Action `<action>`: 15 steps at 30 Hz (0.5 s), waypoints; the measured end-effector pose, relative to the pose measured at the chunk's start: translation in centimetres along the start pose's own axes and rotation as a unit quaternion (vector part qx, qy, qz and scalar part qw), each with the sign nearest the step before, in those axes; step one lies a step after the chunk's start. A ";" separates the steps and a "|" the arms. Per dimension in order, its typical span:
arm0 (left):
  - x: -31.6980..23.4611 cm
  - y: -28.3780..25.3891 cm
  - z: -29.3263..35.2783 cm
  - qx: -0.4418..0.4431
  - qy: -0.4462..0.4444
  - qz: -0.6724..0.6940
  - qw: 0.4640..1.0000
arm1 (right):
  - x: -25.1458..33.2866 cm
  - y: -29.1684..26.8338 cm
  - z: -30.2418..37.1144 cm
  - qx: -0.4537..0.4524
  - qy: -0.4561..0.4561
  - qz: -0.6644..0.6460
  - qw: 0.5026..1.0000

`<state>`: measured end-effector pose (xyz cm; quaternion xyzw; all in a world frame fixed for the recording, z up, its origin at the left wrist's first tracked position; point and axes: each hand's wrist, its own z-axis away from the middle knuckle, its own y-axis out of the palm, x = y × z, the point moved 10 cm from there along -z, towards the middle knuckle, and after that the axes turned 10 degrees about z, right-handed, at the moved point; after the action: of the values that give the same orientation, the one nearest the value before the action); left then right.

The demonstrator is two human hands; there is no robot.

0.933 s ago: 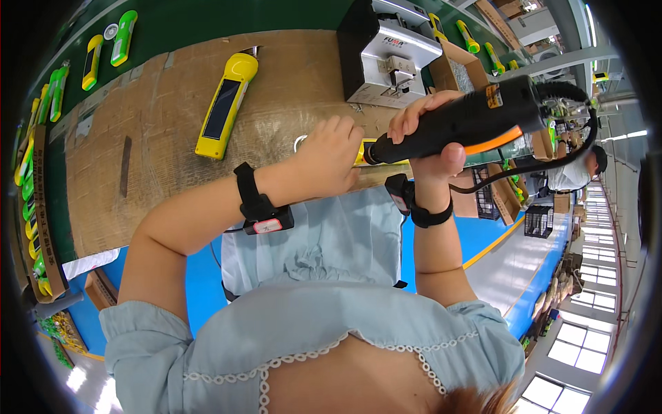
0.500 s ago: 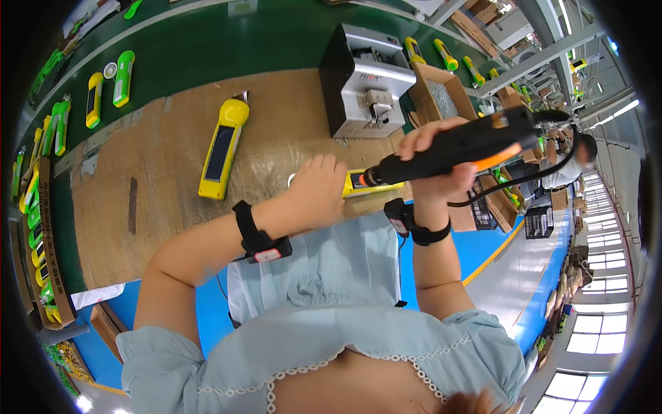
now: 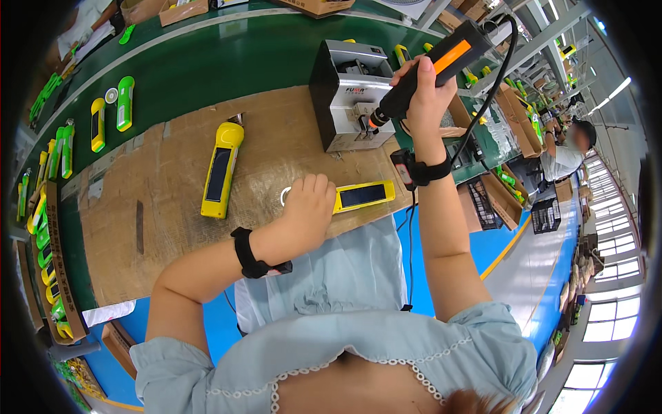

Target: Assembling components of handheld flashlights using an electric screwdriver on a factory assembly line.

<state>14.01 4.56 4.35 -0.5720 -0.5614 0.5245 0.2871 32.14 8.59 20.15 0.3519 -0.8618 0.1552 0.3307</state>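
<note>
My right hand is wrapped round a black electric screwdriver with an orange stripe. Its tip reaches the front of a silver and black screw feeder; whether it touches a screw is too small to tell. Near the cardboard's front edge, my left hand is closed over one end of a yellow flashlight with a dark panel, which lies on its side. A white ring peeks out beside that hand. Another yellow flashlight lies to the left, a metallic piece at its head.
A worn cardboard sheet covers part of the green bench. Green and yellow flashlights lie at the far left, more in a long carton. The screwdriver's black cable loops down on the right. A co-worker sits at far right.
My right hand has lifted the electric screwdriver off the flashlight and carried it up and away to the screw feeder. My left hand stays on the flashlight.
</note>
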 end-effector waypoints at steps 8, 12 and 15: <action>0.3 0.4 0.4 -0.001 -0.033 -0.057 0.998 | 0.8 1.1 4.4 0.077 0.112 -0.101 0.986; 0.5 1.2 0.0 0.011 -0.054 -0.083 0.995 | 3.3 1.4 7.7 0.092 0.115 -0.111 0.983; 0.5 1.3 0.0 0.008 -0.058 -0.088 0.994 | 4.6 2.1 8.1 0.087 0.091 -0.096 0.987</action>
<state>14.37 4.82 3.06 -0.4864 -0.6211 0.5340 0.3042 24.45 3.73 17.21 0.4453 -0.7736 0.2281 0.3890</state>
